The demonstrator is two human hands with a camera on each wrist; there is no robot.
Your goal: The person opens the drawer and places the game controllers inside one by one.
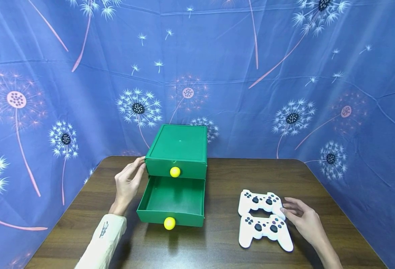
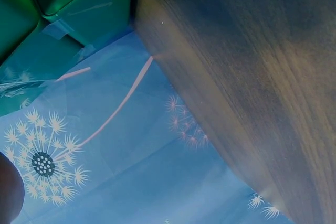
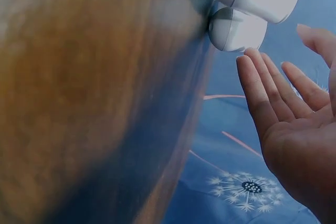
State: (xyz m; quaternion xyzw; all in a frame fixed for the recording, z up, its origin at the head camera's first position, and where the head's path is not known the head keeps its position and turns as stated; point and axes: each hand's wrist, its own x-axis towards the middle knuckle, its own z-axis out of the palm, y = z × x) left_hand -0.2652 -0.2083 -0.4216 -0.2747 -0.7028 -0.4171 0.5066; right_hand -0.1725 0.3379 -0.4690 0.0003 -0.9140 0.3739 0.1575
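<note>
A green two-drawer box [image 1: 184,142] stands left of centre on the table. Its upper drawer [image 1: 157,168] is pushed in, while the lower drawer [image 1: 187,219] is pulled out and shows its green floor. My left hand [image 1: 126,183] touches the box's upper left front corner with extended fingers. To the right, a white game controller [image 1: 262,199] lies just behind a second white game controller [image 1: 266,224]. My right hand [image 1: 303,220] is beside their right ends, fingers loosely extended, thumb close to the farther one. In the right wrist view, the right hand [image 3: 294,114] holds nothing.
Each drawer front bears a round yellow knob, the upper knob [image 1: 175,172] above the lower knob [image 1: 169,223]. A brown wood-grain table [image 1: 224,239] carries everything. Behind and around it hangs a blue cloth [image 1: 217,48] printed with dandelions.
</note>
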